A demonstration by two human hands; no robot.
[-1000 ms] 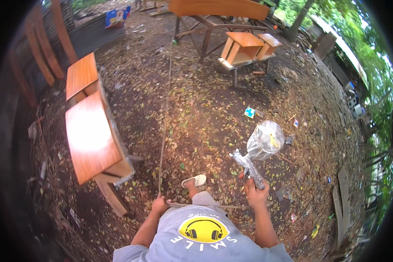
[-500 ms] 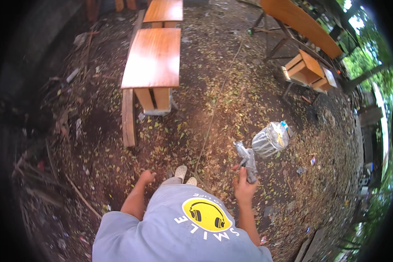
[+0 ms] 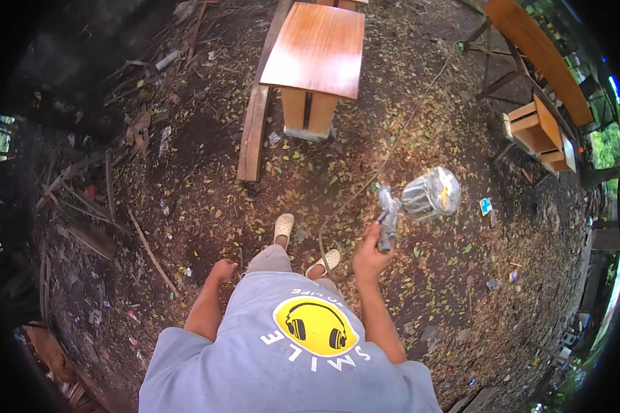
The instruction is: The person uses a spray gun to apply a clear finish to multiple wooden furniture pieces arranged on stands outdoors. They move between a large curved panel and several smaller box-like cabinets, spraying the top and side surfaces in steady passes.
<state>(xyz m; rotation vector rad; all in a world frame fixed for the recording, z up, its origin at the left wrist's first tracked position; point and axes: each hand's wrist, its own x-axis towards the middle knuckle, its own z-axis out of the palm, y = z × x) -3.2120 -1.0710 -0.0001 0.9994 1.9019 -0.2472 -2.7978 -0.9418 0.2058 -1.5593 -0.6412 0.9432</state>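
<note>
My right hand (image 3: pixel 372 260) is wrapped round the grey metal handle of a paint spray gun (image 3: pixel 388 212), held out over the leaf-strewn ground. The gun's cup (image 3: pixel 426 196), a silver-clear rounded container with a yellow smear on its end, sits against the gun's far right side. Curled up with no object showing, my left hand (image 3: pixel 222 270) hangs beside my left thigh. A thin hose (image 3: pixel 410 126) winds over the ground toward my feet; whether it joins the gun is hidden.
Ahead stands a wooden piece with a glossy top (image 3: pixel 317 51); beside it lies a long plank (image 3: pixel 255 124). To the right are a long curved orange-brown board (image 3: pixel 541 55) on trestles and small wooden boxes (image 3: pixel 536 127). Broken branches (image 3: pixel 83 196) litter the left.
The view has turned left, so the glossy piece and the boards sit farther right. My feet have moved apart in a step. The spray gun stays in my right hand.
</note>
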